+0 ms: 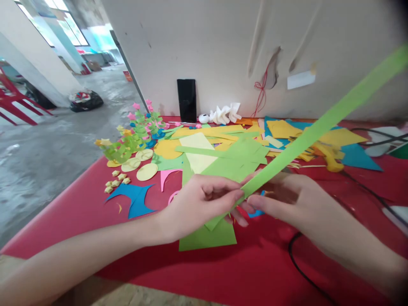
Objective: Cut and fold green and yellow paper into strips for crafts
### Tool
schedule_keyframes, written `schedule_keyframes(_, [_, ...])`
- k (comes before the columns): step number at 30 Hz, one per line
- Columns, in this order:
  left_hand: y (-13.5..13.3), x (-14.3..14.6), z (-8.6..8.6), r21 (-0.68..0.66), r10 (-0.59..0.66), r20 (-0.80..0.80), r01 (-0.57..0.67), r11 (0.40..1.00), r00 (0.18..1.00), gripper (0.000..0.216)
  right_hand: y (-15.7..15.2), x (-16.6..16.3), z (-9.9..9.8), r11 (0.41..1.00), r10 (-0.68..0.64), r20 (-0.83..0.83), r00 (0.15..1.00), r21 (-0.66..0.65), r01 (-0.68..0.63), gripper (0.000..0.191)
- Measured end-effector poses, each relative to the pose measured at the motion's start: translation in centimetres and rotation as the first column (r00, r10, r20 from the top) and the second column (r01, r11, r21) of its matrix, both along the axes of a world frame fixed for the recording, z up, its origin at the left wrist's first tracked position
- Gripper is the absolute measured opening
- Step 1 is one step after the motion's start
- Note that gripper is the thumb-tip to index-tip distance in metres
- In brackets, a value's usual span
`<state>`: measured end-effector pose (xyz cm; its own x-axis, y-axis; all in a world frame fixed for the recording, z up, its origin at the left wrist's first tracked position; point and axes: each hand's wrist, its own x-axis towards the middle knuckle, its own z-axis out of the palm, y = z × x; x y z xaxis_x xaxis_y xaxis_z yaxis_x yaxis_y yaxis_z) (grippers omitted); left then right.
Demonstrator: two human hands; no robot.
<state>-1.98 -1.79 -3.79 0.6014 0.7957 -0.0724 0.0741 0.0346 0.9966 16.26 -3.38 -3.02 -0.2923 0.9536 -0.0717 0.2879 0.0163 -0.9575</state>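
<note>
A long green paper strip (321,123) runs from my hands up to the top right corner. My left hand (200,202) pinches its lower end between thumb and fingers. My right hand (280,195) grips the same end from the right side, fingers closed on it. Both hands hover just above the red table (89,199). Under them lies a green paper sheet (207,238).
Cut paper in yellow, green, blue and orange covers the table's middle and back (223,148). Paper flowers (140,127) and small folded stars (116,180) stand at the left. A yellow glue gun (330,159) with black cables lies at the right. A black phone (186,100) leans on the wall.
</note>
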Motion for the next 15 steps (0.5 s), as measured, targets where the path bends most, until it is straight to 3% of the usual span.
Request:
schedule_keyframes(3, [-0.4, -0.1, 0.1, 0.185, 0.026, -0.165, 0.005, 0.983, 0.986, 0.022, 0.0, -0.5, -1.0, 0.984, -0.092, -0.244, 0.965, -0.172, 0.05, 0.015])
schedule_keyframes(6, [-0.6, -0.2, 0.2, 0.28, 0.037, -0.248, 0.035, 0.959, 0.968, 0.026, -0.3, -0.6, -1.5, 0.957, -0.206, -0.289, 0.935, -0.258, 0.132, 0.008])
schedule_keyframes(11, [-0.6, 0.0, 0.1, 0.125, -0.016, -0.139, 0.034, 0.992, 0.99, 0.026, -0.6, -0.8, -1.2, 0.945, -0.233, -0.41, 0.882, -0.311, 0.106, 0.011])
schedule_keyframes(15, [-0.5, 0.0, -0.3, -0.007, -0.034, -0.042, 0.034, 0.999, 0.999, 0.023, 0.0, 0.0, -0.7, 0.934, -0.328, -0.387, 0.862, -0.27, 0.234, 0.009])
